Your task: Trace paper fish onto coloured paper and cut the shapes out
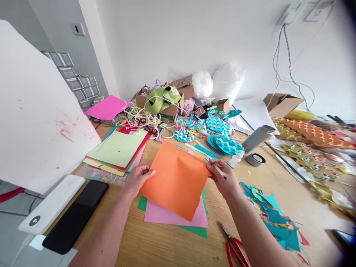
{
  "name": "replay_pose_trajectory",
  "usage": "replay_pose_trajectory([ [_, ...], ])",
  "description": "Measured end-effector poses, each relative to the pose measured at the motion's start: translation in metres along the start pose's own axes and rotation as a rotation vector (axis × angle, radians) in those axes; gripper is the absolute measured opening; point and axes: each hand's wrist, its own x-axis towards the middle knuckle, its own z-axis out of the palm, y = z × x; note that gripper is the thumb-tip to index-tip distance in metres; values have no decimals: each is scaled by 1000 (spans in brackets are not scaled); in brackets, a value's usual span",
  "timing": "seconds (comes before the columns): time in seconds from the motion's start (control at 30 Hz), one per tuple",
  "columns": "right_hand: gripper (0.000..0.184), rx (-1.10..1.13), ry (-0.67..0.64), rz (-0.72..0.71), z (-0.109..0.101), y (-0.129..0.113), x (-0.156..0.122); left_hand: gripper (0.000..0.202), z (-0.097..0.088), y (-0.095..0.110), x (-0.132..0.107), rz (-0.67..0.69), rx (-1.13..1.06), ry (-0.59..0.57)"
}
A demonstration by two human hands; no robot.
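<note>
Both hands pinch the orange paper (175,181) held between them, left hand (138,178) and right hand (224,180) at opposite corners, above a pink sheet (167,217); a light, even pull would probably keep it flat.

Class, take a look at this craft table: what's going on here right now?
A person holds an orange paper sheet over the wooden table, left hand pinching its left corner, right hand its right corner along with a thin white stick. A pink sheet and a green sheet lie underneath; red scissors lie nearby.
</note>
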Motion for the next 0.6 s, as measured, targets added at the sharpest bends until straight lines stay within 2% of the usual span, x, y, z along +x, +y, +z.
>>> replay_pose_trajectory([
  [0.13,42,43,-10,-7,-3,-1,-6,26,-4,0,-1,-60,-28,-90],
  [0.3,41,63,-22,-10,-5,-3,-13,25,-6,-4,1,-50,-75,-105],
  [0.47,32,-55,31,-283,0,-19,-35,21,-6,-5,1,27,-36,-152],
  [0.6,17,-222,-110,-523,7,-44,-79,21,-8,-1,3,115,-176,-82],
])
